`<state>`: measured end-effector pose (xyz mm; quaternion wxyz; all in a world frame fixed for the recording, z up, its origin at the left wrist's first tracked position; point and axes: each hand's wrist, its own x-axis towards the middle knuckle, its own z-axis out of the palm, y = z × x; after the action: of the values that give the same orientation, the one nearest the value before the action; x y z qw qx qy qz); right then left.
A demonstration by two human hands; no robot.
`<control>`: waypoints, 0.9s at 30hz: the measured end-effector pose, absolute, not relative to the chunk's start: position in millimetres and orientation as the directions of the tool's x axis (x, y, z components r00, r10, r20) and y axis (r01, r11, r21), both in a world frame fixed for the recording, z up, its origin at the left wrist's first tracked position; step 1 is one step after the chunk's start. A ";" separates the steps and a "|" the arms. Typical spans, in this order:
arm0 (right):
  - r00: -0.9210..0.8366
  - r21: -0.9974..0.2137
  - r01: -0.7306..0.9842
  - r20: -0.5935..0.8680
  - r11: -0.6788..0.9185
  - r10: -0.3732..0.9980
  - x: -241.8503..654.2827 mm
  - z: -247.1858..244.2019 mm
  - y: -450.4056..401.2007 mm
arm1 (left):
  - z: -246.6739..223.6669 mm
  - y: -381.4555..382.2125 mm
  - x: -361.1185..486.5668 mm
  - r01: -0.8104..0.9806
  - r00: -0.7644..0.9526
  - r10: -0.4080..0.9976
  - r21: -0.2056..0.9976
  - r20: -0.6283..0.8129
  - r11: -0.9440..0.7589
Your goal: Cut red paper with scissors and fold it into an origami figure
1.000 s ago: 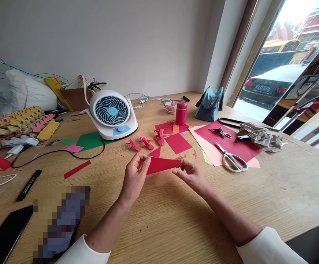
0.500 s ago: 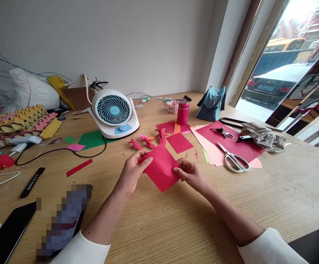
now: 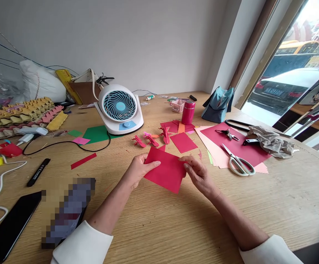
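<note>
A square sheet of red paper (image 3: 164,171) is held between my two hands above the table. My left hand (image 3: 140,169) pinches its left edge, thumb on top and fingers underneath. At the right edge my right hand (image 3: 197,173) grips the sheet between thumb and fingers. Just beyond the sheet lie several small folded red paper figures (image 3: 165,135). Another red paper square (image 3: 184,142) rests flat on the table, close behind my right hand.
A white fan (image 3: 121,108) stands at the back left. To the right, scissors (image 3: 238,163) lie on stacked paper sheets (image 3: 211,134). A pink-red bottle (image 3: 188,113) and a blue bag (image 3: 218,104) stand behind. A black marker (image 3: 38,172) and phone (image 3: 13,223) lie left.
The red sheet has turned in my hands, from a corner pointing down towards an edge facing me. My right hand has shifted its grip along it. The camera view has shifted slightly left.
</note>
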<state>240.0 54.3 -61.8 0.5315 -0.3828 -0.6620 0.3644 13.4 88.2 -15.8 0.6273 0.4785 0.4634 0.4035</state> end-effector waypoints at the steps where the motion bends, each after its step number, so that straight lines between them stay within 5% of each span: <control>1: -0.149 -0.881 0.104 0.446 0.462 0.883 240.3 -62.4 54.5 | -15.8 89.0 13.7 -0.103 0.220 0.955 0.968 -0.201 0.228; 6: -0.213 -0.789 0.189 0.548 0.585 0.809 239.7 -61.7 56.0 | -16.9 88.8 16.5 -0.194 0.231 0.946 0.942 -0.227 0.273; 15: -0.328 -0.761 0.200 0.542 0.617 0.774 245.6 -54.9 57.7 | -12.8 86.5 12.3 -0.043 0.373 0.901 0.966 -0.220 0.254; 27: -0.216 -0.913 0.021 0.393 0.407 0.894 236.2 -53.4 55.4 | -16.1 82.9 18.3 0.247 0.274 0.936 0.924 0.223 -0.292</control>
<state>236.2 55.4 -53.4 0.5204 -0.3477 -0.6578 0.4189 18.3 82.9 -16.1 0.4094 0.6852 0.4316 0.4203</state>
